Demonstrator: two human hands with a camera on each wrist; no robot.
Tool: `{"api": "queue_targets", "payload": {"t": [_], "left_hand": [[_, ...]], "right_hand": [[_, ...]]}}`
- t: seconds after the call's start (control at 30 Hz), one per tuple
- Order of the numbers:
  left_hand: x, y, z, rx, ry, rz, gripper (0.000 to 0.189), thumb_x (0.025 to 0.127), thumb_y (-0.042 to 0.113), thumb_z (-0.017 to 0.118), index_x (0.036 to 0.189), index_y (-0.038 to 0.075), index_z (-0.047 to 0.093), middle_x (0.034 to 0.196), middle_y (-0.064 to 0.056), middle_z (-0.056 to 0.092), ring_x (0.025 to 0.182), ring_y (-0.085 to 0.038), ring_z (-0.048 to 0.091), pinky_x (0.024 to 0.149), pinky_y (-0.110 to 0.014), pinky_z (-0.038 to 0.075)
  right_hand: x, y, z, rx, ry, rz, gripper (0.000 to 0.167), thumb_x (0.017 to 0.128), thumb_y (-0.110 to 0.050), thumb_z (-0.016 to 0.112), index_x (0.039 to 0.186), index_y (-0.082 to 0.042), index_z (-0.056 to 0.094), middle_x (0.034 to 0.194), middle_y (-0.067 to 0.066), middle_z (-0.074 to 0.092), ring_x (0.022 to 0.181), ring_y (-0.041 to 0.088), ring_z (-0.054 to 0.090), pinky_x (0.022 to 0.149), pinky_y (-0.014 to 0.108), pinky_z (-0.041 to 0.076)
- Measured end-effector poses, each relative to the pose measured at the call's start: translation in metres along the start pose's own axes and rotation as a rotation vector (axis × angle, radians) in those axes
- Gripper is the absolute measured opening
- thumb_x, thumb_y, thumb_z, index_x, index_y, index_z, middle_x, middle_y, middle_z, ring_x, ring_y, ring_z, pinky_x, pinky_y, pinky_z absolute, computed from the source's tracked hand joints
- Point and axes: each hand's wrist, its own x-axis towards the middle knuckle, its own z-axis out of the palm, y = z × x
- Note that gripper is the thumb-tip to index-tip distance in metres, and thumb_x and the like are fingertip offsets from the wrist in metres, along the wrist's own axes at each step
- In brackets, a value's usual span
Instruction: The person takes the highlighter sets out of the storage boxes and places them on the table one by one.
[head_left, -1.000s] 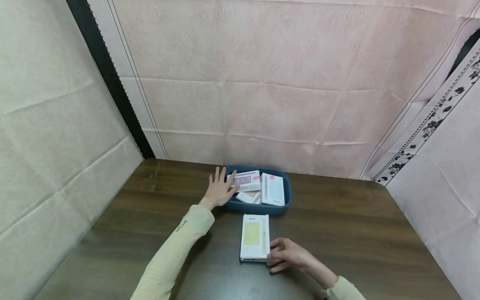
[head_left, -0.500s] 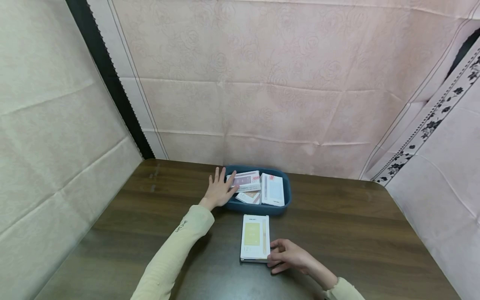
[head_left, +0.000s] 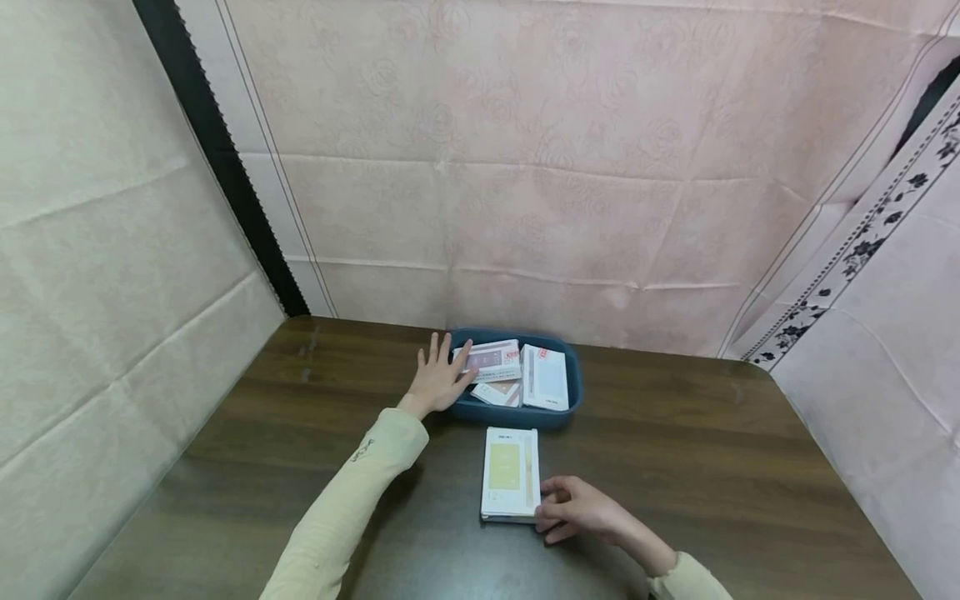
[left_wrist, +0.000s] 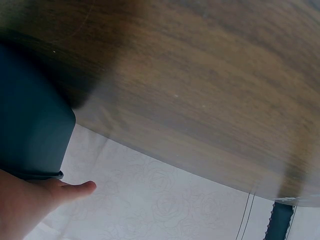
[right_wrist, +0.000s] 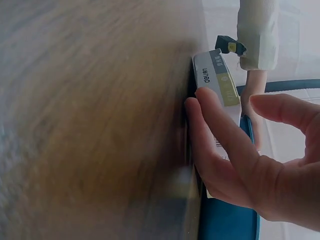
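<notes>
In the head view, a blue plastic basket (head_left: pixel 517 419) stands near the table's back edge, with several white printed boxes (head_left: pixel 546 379) inside. My left hand (head_left: pixel 437 382) rests at its left rim, fingers spread and straight. The left wrist view shows the basket's outer wall (left_wrist: pixel 35 115) and part of that hand. In front of the basket lies a flat white box (head_left: pixel 511 475) with a yellow-green panel. My right hand (head_left: pixel 581 510) is at its near right corner, fingers loosely bent against its side. In the right wrist view, the thumb stands apart from the box (right_wrist: pixel 215 75).
A brown wooden table (head_left: pixel 712 475) carries everything. Pale cloth hangs behind it (head_left: pixel 525 208) and along both sides. A black strip (head_left: pixel 225 167) runs down the left corner of the cloth.
</notes>
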Motion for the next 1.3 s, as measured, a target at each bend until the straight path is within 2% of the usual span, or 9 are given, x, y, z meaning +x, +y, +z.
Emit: {"api": "queue_targets", "payload": {"t": [0.2,0.43,0.67,0.87,1.07,1.3], "left_hand": [[0.001,0.0,-0.0008,0.022,0.008,0.003,0.063,0.091,0.056,0.026,0.144,0.024,0.014,0.149,-0.021,0.01,0.136,-0.042,-0.001,0.103,-0.062,0.011],[-0.0005,0.0008,-0.0014,0.003,-0.008,0.0,0.063,0.091,0.056,0.026,0.144,0.024,0.013,0.149,-0.02,0.006,0.136,-0.04,-0.006,0.104,-0.062,0.01],[-0.0002,0.0004,-0.0015,0.017,0.014,0.006,0.063,0.092,0.054,0.027,0.144,0.022,0.015,0.148,-0.022,0.011,0.136,-0.043,0.0,0.103,-0.063,0.011],[-0.0005,0.0008,-0.0021,0.019,0.005,0.003,0.062,0.092,0.054,0.027,0.144,0.022,0.015,0.149,-0.022,0.009,0.136,-0.042,-0.002,0.103,-0.062,0.012],[-0.0008,0.0011,-0.0027,0.001,-0.016,-0.008,0.062,0.092,0.055,0.026,0.144,0.024,0.013,0.15,-0.02,0.005,0.136,-0.04,-0.007,0.104,-0.061,0.008],[-0.0005,0.0015,-0.0023,-0.004,-0.008,-0.008,0.062,0.092,0.055,0.027,0.144,0.024,0.014,0.149,-0.021,0.008,0.136,-0.04,-0.007,0.104,-0.062,0.009]], "right_hand": [[-0.0024,-0.0026,-0.0008,-0.007,-0.008,-0.001,0.058,0.085,-0.017,0.058,0.127,0.014,0.033,0.097,0.015,0.06,0.086,0.021,0.064,0.07,0.034,0.053],[-0.0019,-0.0002,-0.001,-0.003,-0.011,-0.004,0.059,0.085,-0.018,0.058,0.127,0.014,0.032,0.098,0.016,0.06,0.085,0.022,0.064,0.07,0.034,0.053],[-0.0034,-0.0009,-0.0022,-0.02,-0.02,-0.001,0.057,0.086,-0.019,0.057,0.127,0.013,0.033,0.097,0.016,0.061,0.086,0.022,0.064,0.069,0.034,0.053],[-0.0049,-0.0026,-0.0028,-0.03,-0.024,0.005,0.057,0.087,-0.019,0.057,0.127,0.012,0.034,0.097,0.015,0.061,0.086,0.022,0.064,0.07,0.034,0.053],[-0.0078,-0.0052,-0.0044,-0.02,-0.02,-0.022,0.055,0.087,-0.019,0.055,0.127,0.012,0.035,0.098,0.015,0.062,0.087,0.023,0.064,0.071,0.035,0.053],[-0.009,-0.0062,-0.0075,0.005,-0.007,-0.066,0.048,0.089,-0.015,0.05,0.127,0.011,0.036,0.101,0.014,0.06,0.089,0.024,0.063,0.072,0.035,0.053]]}}
